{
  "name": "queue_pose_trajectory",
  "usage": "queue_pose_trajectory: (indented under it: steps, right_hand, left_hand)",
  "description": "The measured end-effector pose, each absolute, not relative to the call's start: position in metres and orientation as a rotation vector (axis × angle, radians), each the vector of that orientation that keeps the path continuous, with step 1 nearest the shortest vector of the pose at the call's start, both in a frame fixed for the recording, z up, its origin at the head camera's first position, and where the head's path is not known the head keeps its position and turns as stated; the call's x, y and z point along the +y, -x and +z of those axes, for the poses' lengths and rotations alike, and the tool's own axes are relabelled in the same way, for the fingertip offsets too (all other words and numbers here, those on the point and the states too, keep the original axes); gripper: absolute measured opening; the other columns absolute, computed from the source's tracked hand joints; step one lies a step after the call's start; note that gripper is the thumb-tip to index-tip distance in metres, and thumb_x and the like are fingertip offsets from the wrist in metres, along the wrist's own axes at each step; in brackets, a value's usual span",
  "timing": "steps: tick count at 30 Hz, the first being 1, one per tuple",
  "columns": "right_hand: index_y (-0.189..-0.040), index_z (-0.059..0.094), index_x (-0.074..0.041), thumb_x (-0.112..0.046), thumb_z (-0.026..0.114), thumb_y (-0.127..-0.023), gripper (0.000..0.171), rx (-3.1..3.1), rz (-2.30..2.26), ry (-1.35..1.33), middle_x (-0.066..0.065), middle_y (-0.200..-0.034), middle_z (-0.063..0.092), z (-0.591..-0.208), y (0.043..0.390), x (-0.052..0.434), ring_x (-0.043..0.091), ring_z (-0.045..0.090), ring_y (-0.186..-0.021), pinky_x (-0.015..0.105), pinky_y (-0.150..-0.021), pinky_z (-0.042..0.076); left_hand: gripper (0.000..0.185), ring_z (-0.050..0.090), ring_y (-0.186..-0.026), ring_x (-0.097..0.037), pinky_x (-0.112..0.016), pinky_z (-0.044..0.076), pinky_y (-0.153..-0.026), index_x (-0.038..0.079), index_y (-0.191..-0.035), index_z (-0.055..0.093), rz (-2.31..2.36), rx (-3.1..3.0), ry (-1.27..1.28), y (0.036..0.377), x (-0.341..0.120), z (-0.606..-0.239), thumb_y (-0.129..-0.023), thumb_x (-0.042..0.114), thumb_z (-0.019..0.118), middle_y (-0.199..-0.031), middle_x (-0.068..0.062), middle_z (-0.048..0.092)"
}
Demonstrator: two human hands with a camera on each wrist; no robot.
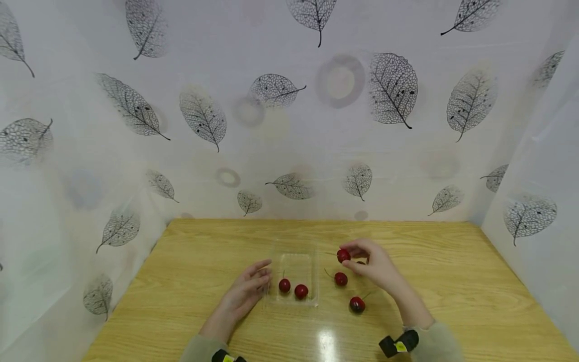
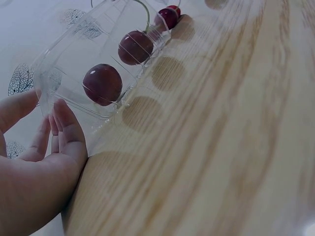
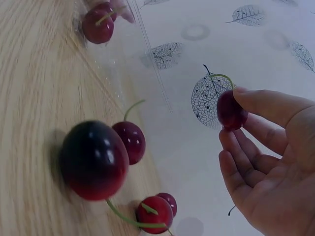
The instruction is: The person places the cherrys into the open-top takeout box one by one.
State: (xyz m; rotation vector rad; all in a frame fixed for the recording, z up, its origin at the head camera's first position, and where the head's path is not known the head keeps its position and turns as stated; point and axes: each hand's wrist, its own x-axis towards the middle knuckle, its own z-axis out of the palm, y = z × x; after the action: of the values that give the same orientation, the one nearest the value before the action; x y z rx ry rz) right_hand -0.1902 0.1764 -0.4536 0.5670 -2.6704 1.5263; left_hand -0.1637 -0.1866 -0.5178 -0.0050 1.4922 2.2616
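Note:
A clear plastic tray (image 1: 296, 261) lies on the wooden table (image 1: 429, 251) with two red cherries (image 1: 284, 285) (image 1: 301, 291) inside. My left hand (image 1: 264, 275) rests with straight fingers (image 2: 63, 129) against the tray's (image 2: 64, 73) left wall, close to a cherry (image 2: 102, 84) inside it. My right hand (image 1: 352, 257) hovers right of the tray and pinches a cherry (image 1: 343, 255) between thumb and fingers. In the right wrist view that cherry (image 3: 230, 110) is lifted off the table. Loose cherries (image 1: 341, 279) (image 1: 357, 304) lie below the right hand.
Another cherry (image 1: 360, 262) peeks out behind the right hand. Several stemmed cherries (image 3: 93, 160) (image 3: 129, 141) (image 3: 155, 214) lie close together on the wood. Leaf-patterned white walls (image 1: 289, 125) enclose the table at the back and both sides.

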Motion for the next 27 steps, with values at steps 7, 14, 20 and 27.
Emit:
queue_pose_trajectory:
  steps: [7, 14, 20, 27]
  right_hand:
    - [-0.124, 0.073, -0.004, -0.011, 0.081, -0.093, 0.033, -2.671, 1.543, -0.599, 0.011, -0.114, 0.075, -0.459, 0.187, 0.162, 0.015, 0.068, -0.101, 0.042, -0.093, 0.06]
    - [-0.125, 0.073, -0.005, -0.011, 0.081, -0.094, 0.033, -2.686, 1.535, -0.657, 0.01, -0.117, 0.075, -0.461, 0.183, 0.149, 0.018, 0.069, -0.104, 0.043, -0.097, 0.06]
    - [-0.125, 0.073, -0.004, -0.011, 0.08, -0.094, 0.032, -2.658, 1.547, -0.764, 0.013, -0.119, 0.074, -0.464, 0.181, 0.14, 0.018, 0.069, -0.103, 0.039, -0.096, 0.06]
    - [-0.124, 0.074, -0.008, -0.014, 0.081, -0.094, 0.031, -2.682, 1.529, -0.792, 0.01, -0.119, 0.073, -0.464, 0.178, 0.128, 0.019, 0.07, -0.104, 0.044, -0.096, 0.061]
  left_hand:
    - [0.058, 0.057, -0.11, -0.005, -0.017, 0.051, -0.094, 0.001, -0.162, 0.03, 2.268, 1.479, -0.009, 0.163, -0.187, -0.518, -0.108, -0.003, 0.051, -0.121, 0.005, 0.055]
    - [0.057, 0.057, -0.109, -0.005, -0.018, 0.051, -0.094, 0.003, -0.161, 0.032, 2.264, 1.49, -0.019, 0.163, -0.187, -0.52, -0.108, -0.003, 0.051, -0.122, 0.005, 0.055]
    - [0.055, 0.058, -0.109, -0.004, -0.018, 0.051, -0.094, 0.004, -0.16, 0.034, 2.264, 1.489, -0.018, 0.164, -0.187, -0.52, -0.108, -0.003, 0.05, -0.121, 0.006, 0.056]
    - [0.053, 0.058, -0.108, -0.004, -0.017, 0.051, -0.094, 0.005, -0.159, 0.037, 2.274, 1.475, -0.006, 0.163, -0.187, -0.518, -0.108, -0.003, 0.051, -0.12, 0.007, 0.057]
